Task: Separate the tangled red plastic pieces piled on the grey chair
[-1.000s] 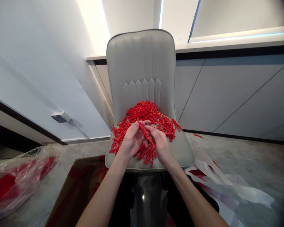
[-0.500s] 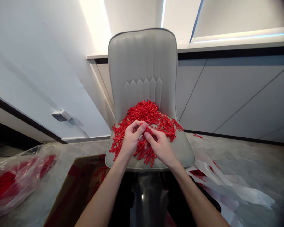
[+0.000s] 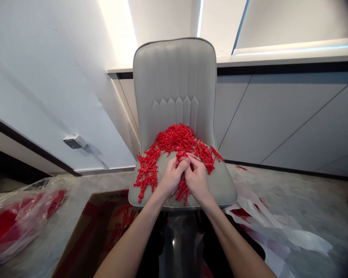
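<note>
Close together over the chair seat, my left hand (image 3: 172, 175) and my right hand (image 3: 196, 178) are closed on a small red plastic figure (image 3: 181, 154). The thumbs press on its near side, and its top shows above the fingertips. Fingers hide the figure's lower part. Behind the hands lies a heap of thin red plastic pieces (image 3: 176, 137), shaped like limbs. More red figures with long limbs (image 3: 145, 175) are laid along the seat's left side. Another group of red pieces (image 3: 209, 156) spreads to the right, and a few red pieces (image 3: 182, 193) lie below the hands.
The grey padded chair (image 3: 174, 69) faces me, its back near a low cabinet (image 3: 292, 112). An open cardboard box (image 3: 84, 227) holding red pieces stands at lower left, beside a clear plastic bag (image 3: 26, 216) with red contents. White plastic sheeting (image 3: 295, 231) lies on the floor at right.
Both hands have drawn closer together and moved slightly lower. The red figure now stands more upright between them, with its top showing. More of the seat left of the hands is visible.
</note>
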